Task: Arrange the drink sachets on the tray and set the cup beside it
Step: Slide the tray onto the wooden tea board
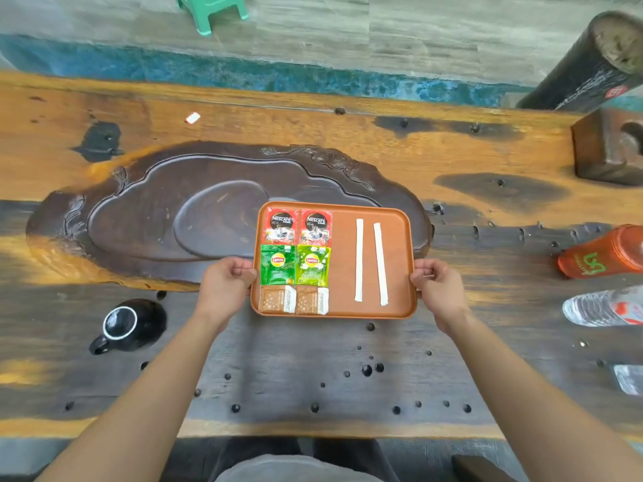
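An orange-brown tray point(396, 309) rests partly on a dark carved tea board at the table's middle. On its left half lie two red Nescafe sachets point(297, 226), two green Lipton sachets point(294, 265) and two brown sachets point(294, 300), in neat pairs. Two long white stick sachets point(369, 262) lie on its right half. My left hand point(224, 285) grips the tray's left rim and my right hand point(439, 285) grips its right rim. A black cup point(130, 325) with a white rim stands on the table well to the left of the tray, apart from it.
The carved tea board point(146, 210) fills the middle left. At the right edge lie an orange bottle point(602, 253), a clear plastic bottle point(598, 306) and a wooden block point(607, 147). A small white scrap point(192, 117) lies at the far left. A green stool point(210, 10) stands beyond the table.
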The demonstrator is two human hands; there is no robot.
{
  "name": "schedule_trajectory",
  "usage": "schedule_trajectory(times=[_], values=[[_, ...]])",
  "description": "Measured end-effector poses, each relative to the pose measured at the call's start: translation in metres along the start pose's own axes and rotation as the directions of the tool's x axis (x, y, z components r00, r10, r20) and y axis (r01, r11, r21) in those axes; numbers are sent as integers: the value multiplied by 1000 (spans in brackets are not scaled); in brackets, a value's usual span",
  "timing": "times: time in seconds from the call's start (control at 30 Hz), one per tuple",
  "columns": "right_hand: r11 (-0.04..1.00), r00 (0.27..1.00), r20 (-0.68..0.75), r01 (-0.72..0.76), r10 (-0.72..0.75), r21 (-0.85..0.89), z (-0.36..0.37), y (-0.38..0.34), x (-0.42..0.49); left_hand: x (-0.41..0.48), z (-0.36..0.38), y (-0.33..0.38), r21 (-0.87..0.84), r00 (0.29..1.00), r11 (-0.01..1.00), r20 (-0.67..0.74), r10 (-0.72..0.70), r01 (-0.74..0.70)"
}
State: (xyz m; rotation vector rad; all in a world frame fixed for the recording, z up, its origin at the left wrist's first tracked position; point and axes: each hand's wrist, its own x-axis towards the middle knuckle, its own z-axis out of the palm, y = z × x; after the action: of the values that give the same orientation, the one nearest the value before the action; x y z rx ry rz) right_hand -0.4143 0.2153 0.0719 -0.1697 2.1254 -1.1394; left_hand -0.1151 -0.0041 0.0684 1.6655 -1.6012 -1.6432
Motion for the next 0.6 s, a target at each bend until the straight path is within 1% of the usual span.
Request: schedule_trajectory(times=[0.23,0.33,0.5,0.6], values=[[992,997,-79,17,-27,-129,19,-21,50,63,19,18,41,999,999,24,-35,34],[984,995,-100,1,-19,-179,27,-23,68,83,24,21,56,999,997,26,-47,45],[973,991,-130,1,-32,-231,36,-25,85,105,32,23,104,999,994,2,-46,45],[967,988,-149,-3,-36,-254,38,-25,89,112,34,23,134,999,990,11,-43,41]])
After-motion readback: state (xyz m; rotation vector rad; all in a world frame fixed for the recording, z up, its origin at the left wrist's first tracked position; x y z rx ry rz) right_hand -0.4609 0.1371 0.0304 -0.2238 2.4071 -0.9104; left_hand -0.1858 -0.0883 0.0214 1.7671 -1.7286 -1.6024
